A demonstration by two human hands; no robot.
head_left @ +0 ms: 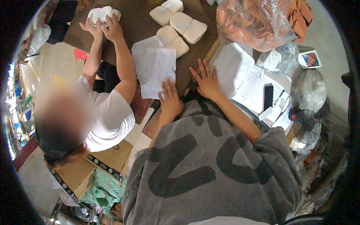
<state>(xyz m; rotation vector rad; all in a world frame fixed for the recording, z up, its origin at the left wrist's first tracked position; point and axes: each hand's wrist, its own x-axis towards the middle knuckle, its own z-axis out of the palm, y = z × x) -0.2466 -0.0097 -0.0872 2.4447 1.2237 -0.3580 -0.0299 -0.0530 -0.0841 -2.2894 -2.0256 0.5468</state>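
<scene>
My left hand lies flat with fingers stretched over the lower right corner of some white written sheets on the brown table. Farther right, my right hand rests palm down near the table's right edge, fingers spread and holding nothing. Beyond the sheets sit several cream, rounded pad-like bundles, each tied with a thin band: a near one, a right one and a far one. Neither of my hands touches them.
At the left, a co-worker's hands press another cream bundle. To my right are more papers, a black phone, a pen and a small fan. An orange-filled plastic bag stands behind; cardboard lies lower left.
</scene>
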